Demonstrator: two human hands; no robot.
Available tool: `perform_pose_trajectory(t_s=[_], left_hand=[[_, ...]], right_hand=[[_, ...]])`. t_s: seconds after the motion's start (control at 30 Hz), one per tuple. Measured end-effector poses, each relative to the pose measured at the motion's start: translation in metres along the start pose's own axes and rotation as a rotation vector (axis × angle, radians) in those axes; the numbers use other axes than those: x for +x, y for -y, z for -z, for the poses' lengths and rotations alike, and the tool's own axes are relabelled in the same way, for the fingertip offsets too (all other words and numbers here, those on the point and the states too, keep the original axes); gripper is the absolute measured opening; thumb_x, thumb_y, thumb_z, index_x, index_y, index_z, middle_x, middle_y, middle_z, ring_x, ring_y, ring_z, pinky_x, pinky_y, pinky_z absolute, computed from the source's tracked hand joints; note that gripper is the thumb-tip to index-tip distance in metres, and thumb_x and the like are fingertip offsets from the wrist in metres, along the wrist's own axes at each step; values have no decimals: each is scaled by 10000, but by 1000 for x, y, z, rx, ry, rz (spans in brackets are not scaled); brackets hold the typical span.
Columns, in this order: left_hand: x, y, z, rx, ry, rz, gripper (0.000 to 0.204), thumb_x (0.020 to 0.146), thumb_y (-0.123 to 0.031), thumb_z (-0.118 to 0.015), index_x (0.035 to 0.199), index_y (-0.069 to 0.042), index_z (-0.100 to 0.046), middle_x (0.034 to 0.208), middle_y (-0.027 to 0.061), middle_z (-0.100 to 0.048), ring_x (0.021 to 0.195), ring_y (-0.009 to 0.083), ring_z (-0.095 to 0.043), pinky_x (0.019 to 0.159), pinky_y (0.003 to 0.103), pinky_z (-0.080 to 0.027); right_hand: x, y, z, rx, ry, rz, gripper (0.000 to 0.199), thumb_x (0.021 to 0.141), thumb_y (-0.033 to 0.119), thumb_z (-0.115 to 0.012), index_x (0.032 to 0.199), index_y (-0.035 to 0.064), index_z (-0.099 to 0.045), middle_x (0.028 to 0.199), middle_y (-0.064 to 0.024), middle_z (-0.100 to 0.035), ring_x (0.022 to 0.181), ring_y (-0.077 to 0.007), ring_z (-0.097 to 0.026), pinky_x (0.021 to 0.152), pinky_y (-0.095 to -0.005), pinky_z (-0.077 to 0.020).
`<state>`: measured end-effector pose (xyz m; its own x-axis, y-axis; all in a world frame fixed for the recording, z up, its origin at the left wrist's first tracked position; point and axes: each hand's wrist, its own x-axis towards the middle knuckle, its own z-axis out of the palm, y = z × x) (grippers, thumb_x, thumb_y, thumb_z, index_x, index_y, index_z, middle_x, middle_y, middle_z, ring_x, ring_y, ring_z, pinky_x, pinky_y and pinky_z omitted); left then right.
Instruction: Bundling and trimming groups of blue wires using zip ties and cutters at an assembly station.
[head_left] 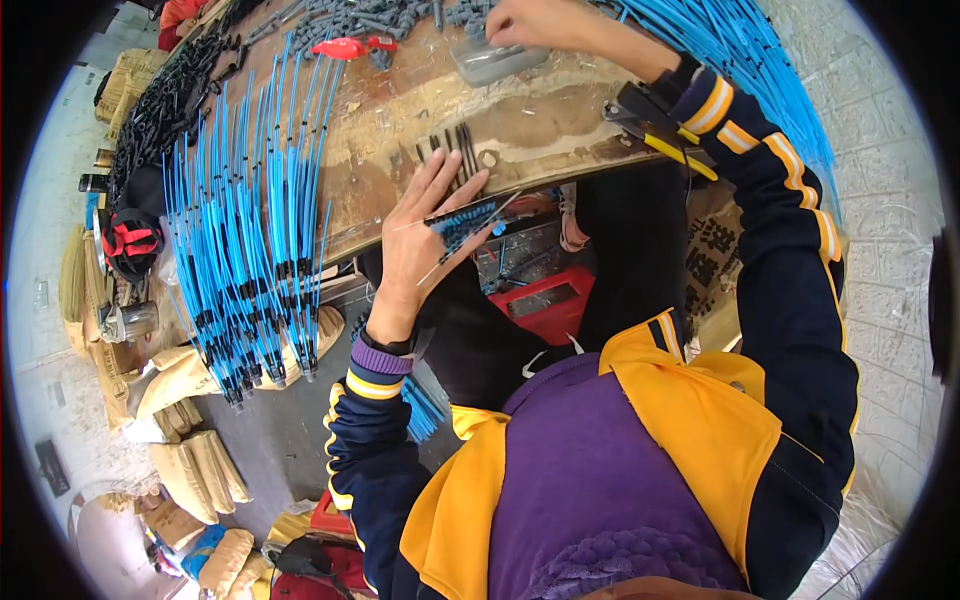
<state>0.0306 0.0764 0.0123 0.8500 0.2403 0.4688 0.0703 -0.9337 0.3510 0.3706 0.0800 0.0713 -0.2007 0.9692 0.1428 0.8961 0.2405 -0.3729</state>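
Purple shirt [610,480]: mine, nearest the camera.
Blue pieces [465,225]: between my left thumb and fingers, at the table [380,110] edge.
Left hand [410,235]: spread wide, fingertips by short dark rods [465,145]; whether gripping, I cannot tell.
Right hand [535,22]: fingers narrowed at the clear tray [500,66]; contents hidden.
Handling: I'd best pinch lightly, left hand steady.
Pliers [680,157]: well apart, rightward.

By the left hand [420,235], dark strips [466,150] are laid on the table [375,110]; the right hand [528,24] is held at a far clear tray [495,66]; blue cables [245,310] are spread left.
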Motion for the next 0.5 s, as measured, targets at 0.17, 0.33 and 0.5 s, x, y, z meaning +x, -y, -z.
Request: perform_pose_trajectory(t_s=[0.17,0.33,0.5], left_hand=[[1,1,4,33,33,-16,600,691,-249,-754,1270,-190,-609,1373,92,-524,1278,315,-478,1057,417,-413],[4,5,2,-6,43,-24,599,672,-254,-745,1254,-188,-617,1374,78,-524,1286,312,-468,1065,424,-408],[5,12,1,-9,73,-43,580,673,-270,-742,1235,-184,-625,1362,64,-534,1285,306,-469,1062,424,-411]], right_hand=[[-26,50,-24,-34,-466,132,222,816,164,-650,1008,53,-666,936,-126,-656,813,-300,-648,676,-392,-512],[-48,80,-66,-165,-243,89,252,813,112,-611,1057,78,-661,890,-121,-608,794,-329,-626,654,-420,-509],[-55,92,-81,-168,-205,48,320,807,70,-583,1119,99,-650,876,-119,-565,765,-339,-611,641,-433,-505]])
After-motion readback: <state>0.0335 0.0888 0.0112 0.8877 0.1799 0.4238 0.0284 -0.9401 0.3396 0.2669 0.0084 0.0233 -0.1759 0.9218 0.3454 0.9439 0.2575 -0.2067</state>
